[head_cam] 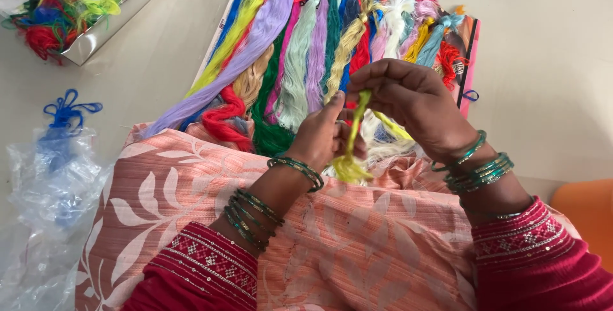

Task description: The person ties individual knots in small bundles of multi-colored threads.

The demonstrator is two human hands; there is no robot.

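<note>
Left hand (322,138): raised over the peach cloth (306,234), palm turned away; fingers closed around the lower part of a yellow-green thread bundle (353,145), thumb up beside it; green bangles on the wrist.
Right hand (412,103): above and right of the left hand, knuckles up; fingertips pinched shut on the top of the same bundle.
Thread bundle: hangs between both hands, its frayed end just above the cloth.
Thread skeins (319,49): many colours, laid side by side beyond the hands; partly hidden by them.
Clear tray (96,36): far left of the skeins; tangled threads inside.
Plastic bag (51,189): left of the cloth; blue thread (64,113) at its top.
</note>
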